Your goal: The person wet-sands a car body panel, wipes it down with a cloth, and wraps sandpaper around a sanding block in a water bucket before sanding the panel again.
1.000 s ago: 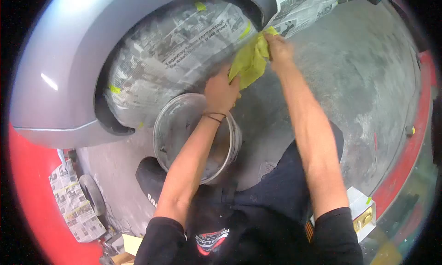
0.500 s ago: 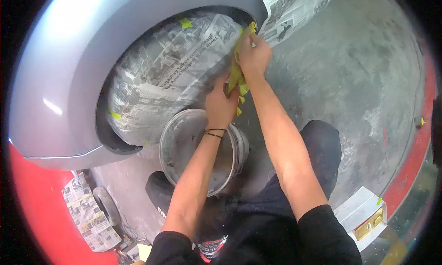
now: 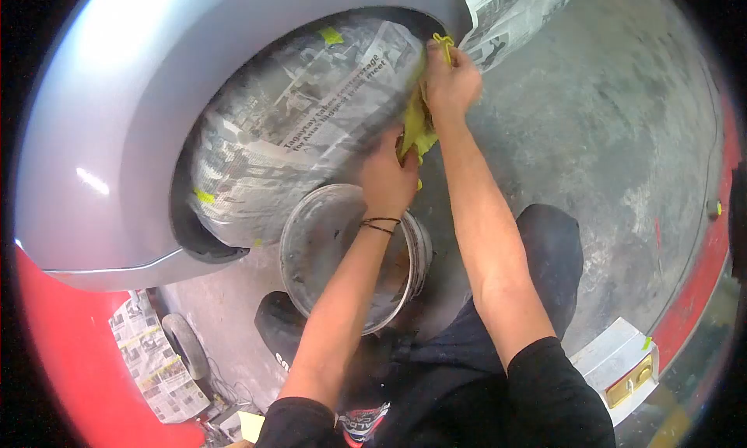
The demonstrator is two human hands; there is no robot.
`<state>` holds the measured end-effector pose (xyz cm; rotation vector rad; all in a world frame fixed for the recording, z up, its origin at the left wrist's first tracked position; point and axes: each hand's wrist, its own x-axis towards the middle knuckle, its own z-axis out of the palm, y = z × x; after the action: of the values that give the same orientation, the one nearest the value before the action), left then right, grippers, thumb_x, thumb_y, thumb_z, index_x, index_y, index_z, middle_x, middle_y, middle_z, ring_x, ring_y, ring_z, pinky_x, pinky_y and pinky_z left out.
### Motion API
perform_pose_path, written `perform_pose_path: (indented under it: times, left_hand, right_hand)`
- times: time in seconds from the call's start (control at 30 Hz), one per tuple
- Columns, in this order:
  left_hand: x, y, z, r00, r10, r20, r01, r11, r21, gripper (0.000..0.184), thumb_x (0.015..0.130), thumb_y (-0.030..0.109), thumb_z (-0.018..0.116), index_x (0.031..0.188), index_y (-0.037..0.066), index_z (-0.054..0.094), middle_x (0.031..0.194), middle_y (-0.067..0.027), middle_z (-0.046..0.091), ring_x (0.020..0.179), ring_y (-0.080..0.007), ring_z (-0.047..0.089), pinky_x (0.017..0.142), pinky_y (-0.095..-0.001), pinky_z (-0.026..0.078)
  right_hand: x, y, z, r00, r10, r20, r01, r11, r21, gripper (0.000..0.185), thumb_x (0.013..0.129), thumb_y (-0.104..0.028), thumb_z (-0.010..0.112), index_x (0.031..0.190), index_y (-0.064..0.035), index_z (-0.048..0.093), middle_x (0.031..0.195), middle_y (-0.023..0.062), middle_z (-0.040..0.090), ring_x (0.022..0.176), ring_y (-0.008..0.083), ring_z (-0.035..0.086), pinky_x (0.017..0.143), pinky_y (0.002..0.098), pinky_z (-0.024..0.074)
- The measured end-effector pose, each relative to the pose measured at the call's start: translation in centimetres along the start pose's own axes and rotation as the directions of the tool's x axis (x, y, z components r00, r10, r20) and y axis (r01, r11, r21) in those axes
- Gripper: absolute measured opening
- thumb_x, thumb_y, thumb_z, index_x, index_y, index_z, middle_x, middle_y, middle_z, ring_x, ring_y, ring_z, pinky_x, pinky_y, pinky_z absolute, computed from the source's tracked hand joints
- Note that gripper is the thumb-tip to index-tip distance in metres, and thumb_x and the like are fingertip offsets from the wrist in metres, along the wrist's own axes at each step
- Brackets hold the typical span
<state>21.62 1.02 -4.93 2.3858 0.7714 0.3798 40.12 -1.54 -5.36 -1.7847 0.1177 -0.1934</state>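
Since the earlier frames, both hands have drawn the cloth in from a wide spread to a narrow, bunched strip, closer to the masked wheel. Yellow-green cloth (image 3: 417, 127) now hangs between the hands, beside the wheel's newspaper cover (image 3: 272, 129) and just below the rear end of the wheel arch (image 3: 465, 16). Right hand (image 3: 454, 86): fingers closed on its upper end, a loop of it poking out above the knuckles. Left hand (image 3: 389, 182): fingers curled round the lower part, thumb opposite (tips partly hidden, so how firm the pinch is I cannot tell). Bucket (image 3: 286, 253) stands upright on the floor, its rim just below the left hand. For good handling, I'd keep both ends gripped, tension even, and shake out the bunching before folding, so no loose tail snags the paper's edge. Small, steady wrist movements would suit this tight spot; the left forearm, crossing above the bucket, should stay clear of its rim.
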Motion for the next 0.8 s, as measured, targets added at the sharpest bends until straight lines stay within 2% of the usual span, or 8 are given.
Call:
perform_pose_path:
  times: [0.07, 0.13, 0.23, 0.27, 0.47, 0.63, 0.73, 0.8]
  left_hand:
    - [0.2, 0.5, -0.5, 0.997, -0.06, 0.05, 0.059, 0.998, 0.017, 0.046, 0.094, 0.019, 0.072, 0.138, 0.008, 0.065, 0.11, -0.0226, 0.077, 0.099, -0.0439, 0.074, 0.086, -0.0506, 0.058]
    - [0.3, 0.5, -0.4, 0.994, -0.078, 0.07, 0.077, 0.997, 0.022, 0.045, 0.094, 0.02, 0.072, 0.137, 0.009, 0.065, 0.111, -0.0222, 0.077, 0.101, -0.0439, 0.074, 0.087, -0.0511, 0.058]
    - [0.1, -0.7, 0.7, 0.997, 0.072, -0.037, -0.073, 0.997, -0.025, 0.038, 0.094, 0.017, 0.07, 0.131, 0.01, 0.066, 0.1, -0.0239, 0.076, 0.091, -0.046, 0.073, 0.079, -0.0554, 0.056]
    - [0.1, -0.5, 0.5, 0.998, 0.052, -0.02, -0.052, 0.998, -0.025, 0.039, 0.094, 0.019, 0.07, 0.132, 0.009, 0.066, 0.105, -0.0233, 0.076, 0.095, -0.0453, 0.073, 0.083, -0.0541, 0.057]
    - [-0.1, 0.2, -0.3, 0.999, -0.009, 0.039, 0.01, 0.999, -0.031, 0.041, 0.094, 0.021, 0.073, 0.132, 0.006, 0.067, 0.114, -0.0227, 0.076, 0.103, -0.0446, 0.073, 0.089, -0.0505, 0.058]
    - [-0.1, 0.7, -0.3, 0.999, -0.028, 0.033, 0.028, 0.999, 0.015, 0.04, 0.095, 0.021, 0.073, 0.131, 0.005, 0.067, 0.112, -0.0251, 0.075, 0.101, -0.0467, 0.073, 0.088, -0.0509, 0.058]
    - [-0.1, -0.7, 0.6, 0.985, 0.15, -0.088, -0.148, 0.988, 0.031, 0.037, 0.094, 0.017, 0.07, 0.129, 0.009, 0.066, 0.099, -0.0245, 0.075, 0.088, -0.0472, 0.072, 0.078, -0.0564, 0.056]
    - [-0.1, -0.8, 0.5, 0.981, 0.175, -0.083, -0.172, 0.984, 0.041, 0.038, 0.094, 0.017, 0.07, 0.131, 0.009, 0.066, 0.1, -0.025, 0.075, 0.09, -0.0479, 0.072, 0.078, -0.0569, 0.056]
  right_hand:
    - [0.0, 0.6, 0.9, 0.999, 0.0, -0.044, 0.002, 0.999, 0.038, 0.041, 0.094, -0.035, 0.074, 0.112, 0.0018, 0.079, 0.091, 0.0188, 0.078, 0.085, 0.0293, 0.075, 0.084, 0.0424, 0.0558]
    - [0.1, 1.7, 1.2, 0.999, -0.026, -0.038, 0.028, 0.998, 0.061, 0.04, 0.095, -0.034, 0.072, 0.11, 0.0035, 0.076, 0.092, 0.0189, 0.078, 0.085, 0.0295, 0.074, 0.083, 0.0423, 0.0551]
    - [0.1, 3.5, 1.8, 0.998, -0.051, -0.022, 0.053, 0.993, 0.101, 0.038, 0.098, -0.03, 0.067, 0.11, 0.0049, 0.075, 0.089, 0.0152, 0.076, 0.081, 0.0257, 0.07, 0.079, 0.0403, 0.0537]
    - [-0.1, 3.6, 2.0, 0.998, -0.058, -0.014, 0.059, 0.991, 0.118, 0.037, 0.099, -0.028, 0.065, 0.11, 0.0051, 0.075, 0.088, 0.0132, 0.075, 0.079, 0.0237, 0.069, 0.077, 0.0394, 0.0532]
    - [-0.5, 5.1, 3.3, 0.982, 0.184, 0.046, -0.179, 0.816, 0.55, 0.03, 0.104, -0.021, 0.058, 0.115, 0.0017, 0.076, 0.085, -0.0006, 0.066, 0.076, 0.012, 0.059, 0.071, 0.0326, 0.0495]
    - [-2.0, 1.6, 2.9, 0.933, 0.356, 0.044, -0.298, 0.7, 0.65, 0.031, 0.104, -0.02, 0.058, 0.116, 0.0018, 0.077, 0.094, 0.0014, 0.07, 0.082, 0.013, 0.062, 0.073, 0.0324, 0.0508]
    - [-1.6, 1.4, 3.6, 0.935, 0.353, -0.036, -0.246, 0.719, 0.65, 0.032, 0.104, -0.02, 0.058, 0.116, 0.003, 0.078, 0.096, 0.0029, 0.071, 0.083, 0.0139, 0.063, 0.074, 0.0319, 0.0512]
    - [-1.1, 1.5, 4.0, 0.948, 0.316, -0.047, -0.216, 0.744, 0.633, 0.033, 0.104, -0.021, 0.059, 0.115, 0.0043, 0.078, 0.094, 0.0042, 0.071, 0.083, 0.0144, 0.062, 0.074, 0.0319, 0.0509]
